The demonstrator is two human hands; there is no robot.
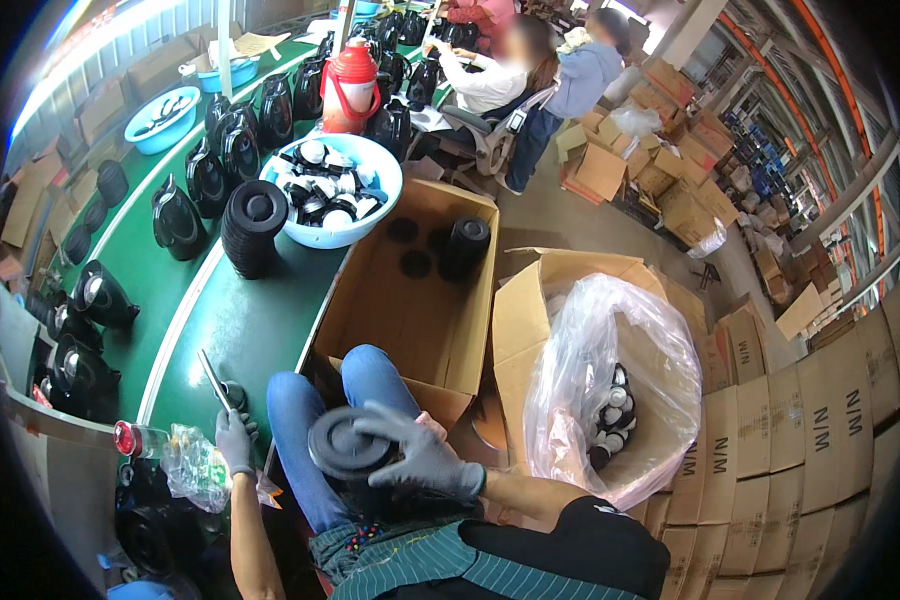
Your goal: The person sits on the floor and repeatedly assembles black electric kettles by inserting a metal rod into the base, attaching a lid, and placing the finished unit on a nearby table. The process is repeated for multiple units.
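My left hand [237, 441], in a grey glove, is at the near edge of the green bench, its fingers closed at the lower end of a long, thin silver tool [212, 378]. A small black round part [233, 393] lies beside the tool. In a grey glove too, my right hand [422, 456] reaches over my lap, fingers and thumb on a black ringed disc [344, 440]. The disc rests above my thighs; what is under it is mostly hidden. A clear plastic bag [195, 470] and a red-capped clear bottle [142, 440] are left of my left hand.
On the green bench [192, 338] stand a stack of black discs [253, 230], black kettle-like housings [177, 220], a blue basin [332, 235] of parts and a red flask [350, 88]. Right are an open carton [395, 330] and a plastic-lined carton [530, 345]. People [490, 80] sit and stand beyond.
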